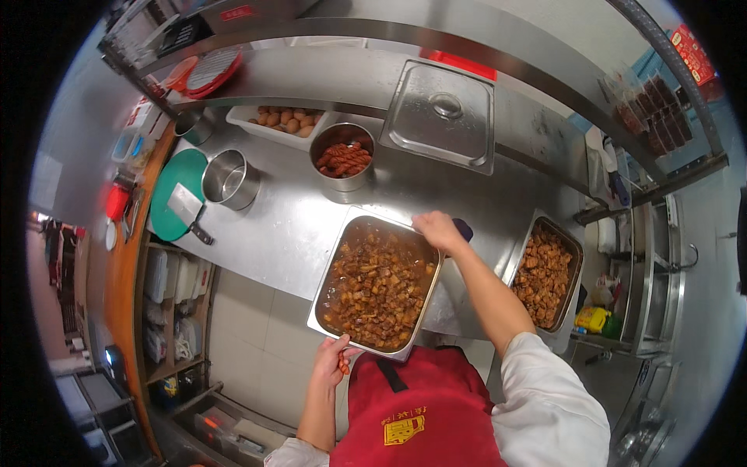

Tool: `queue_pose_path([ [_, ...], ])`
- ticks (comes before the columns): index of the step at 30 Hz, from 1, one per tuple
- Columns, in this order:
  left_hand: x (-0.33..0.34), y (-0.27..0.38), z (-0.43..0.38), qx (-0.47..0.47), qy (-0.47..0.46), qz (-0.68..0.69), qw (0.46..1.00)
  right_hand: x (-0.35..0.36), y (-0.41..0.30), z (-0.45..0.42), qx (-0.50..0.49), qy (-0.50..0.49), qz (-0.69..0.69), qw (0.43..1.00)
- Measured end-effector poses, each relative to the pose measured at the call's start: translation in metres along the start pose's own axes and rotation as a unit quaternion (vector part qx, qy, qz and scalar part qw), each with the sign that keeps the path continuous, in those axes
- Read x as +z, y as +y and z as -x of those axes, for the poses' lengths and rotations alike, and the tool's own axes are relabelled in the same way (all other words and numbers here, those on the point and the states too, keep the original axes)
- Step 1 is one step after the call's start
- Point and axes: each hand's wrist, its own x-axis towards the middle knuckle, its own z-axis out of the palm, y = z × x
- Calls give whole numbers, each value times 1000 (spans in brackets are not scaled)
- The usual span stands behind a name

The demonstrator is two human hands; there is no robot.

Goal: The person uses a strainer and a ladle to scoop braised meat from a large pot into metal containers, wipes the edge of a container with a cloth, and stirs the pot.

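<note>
A rectangular stainless steel pan (334,257) of diced braised food in brown sauce lies before me, its near part past the counter's edge. My left hand (335,357) grips its near rim at the lower left corner; something reddish shows by the fingers. At the far right corner, my right hand (436,232) is closed on the rim, beside a dark purple object (463,229). A second steel pan (578,274) with chunks of brown food stands to the right. Beyond my pan is a steel pot (344,181) holding reddish-brown twisted pieces.
An empty steel pot (239,190) stands near a green round board (169,175) bearing a cleaver (185,203) at left. Eggs fill a white tub (274,135) at the back. A steel pan lid (437,134) leans against the shelf (513,58). Wooden shelving borders the left.
</note>
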Motion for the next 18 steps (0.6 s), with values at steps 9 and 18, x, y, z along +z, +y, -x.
queue_pose_path([
  [9,6,34,-2,-50,17,-44,998,-13,87,46,-156,118,270,943],
  [18,5,39,-3,-68,8,-97,993,-22,-2,-90,-39,-224,-124,966],
])
